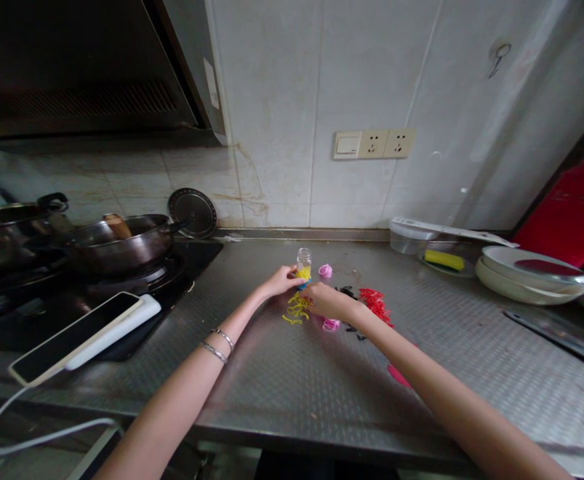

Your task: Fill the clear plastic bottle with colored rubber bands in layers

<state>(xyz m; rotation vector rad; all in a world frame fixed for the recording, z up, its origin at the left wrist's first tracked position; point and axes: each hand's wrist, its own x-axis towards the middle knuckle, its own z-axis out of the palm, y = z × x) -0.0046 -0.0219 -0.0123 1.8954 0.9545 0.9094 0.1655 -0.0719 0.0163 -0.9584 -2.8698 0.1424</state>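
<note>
A small clear bottle with yellow rubber bands inside stands on the steel counter. My left hand is closed around its base, with bracelets on the wrist. My right hand is closed in a pinch beside the bottle, over a loose pile of yellow bands; what it pinches is too small to name. A pink lid lies just right of the bottle. Red bands, black bands and pink bands lie around my right hand.
A stove with a pan and a pot sits at the left. A phone on a power bank rests on its edge, cable trailing. Stacked plates, a sponge dish and a clear box stand at the right.
</note>
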